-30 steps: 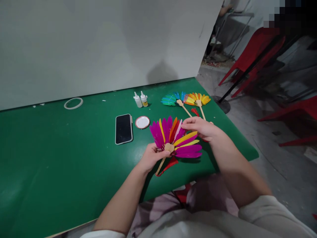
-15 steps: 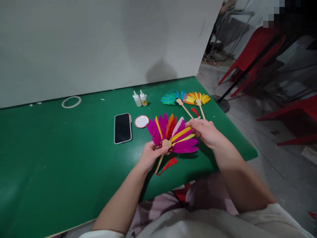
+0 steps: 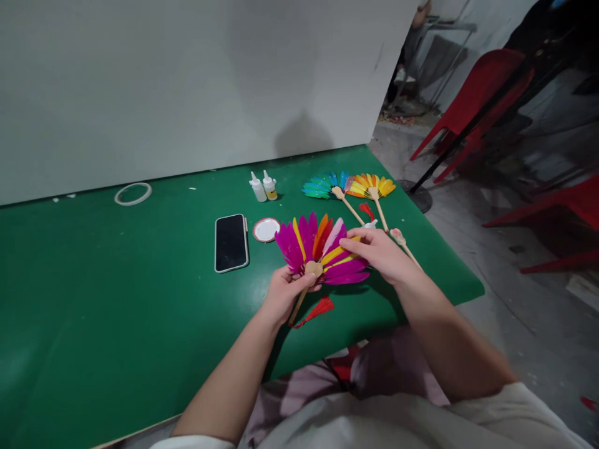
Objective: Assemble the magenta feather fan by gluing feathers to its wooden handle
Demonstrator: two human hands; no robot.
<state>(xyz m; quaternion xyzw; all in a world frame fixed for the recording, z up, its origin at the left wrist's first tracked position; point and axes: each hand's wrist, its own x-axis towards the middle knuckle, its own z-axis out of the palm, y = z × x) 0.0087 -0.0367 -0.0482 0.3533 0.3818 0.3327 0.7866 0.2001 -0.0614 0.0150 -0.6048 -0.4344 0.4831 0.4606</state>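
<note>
A feather fan (image 3: 307, 238) with magenta, yellow, orange and pale pink feathers is held over the green table. My left hand (image 3: 286, 292) is closed round it where the wooden handle meets the heart-shaped piece, thumb on top. From the handle's lower end hangs a red tassel (image 3: 322, 307). At the fan's right side, my right hand (image 3: 377, 251) has its fingers closed on the yellow and magenta feathers; its fingertips partly cover them. A white nozzle tip (image 3: 370, 224) shows just behind my right hand, the rest hidden.
Beyond lie a blue-green feather fan (image 3: 322, 187), a yellow-orange fan (image 3: 373, 187) and a wooden stick with a pinkish head (image 3: 398, 236). Two glue bottles (image 3: 264, 186), a small round dish (image 3: 266, 230), a phone (image 3: 231, 243) and a tape ring (image 3: 133, 194) are on the table (image 3: 116, 312).
My right hand has moved left and inward over the fan, pressing its right-hand feathers closer together. The stick with the pinkish head now shows behind it. My left hand keeps its hold.
</note>
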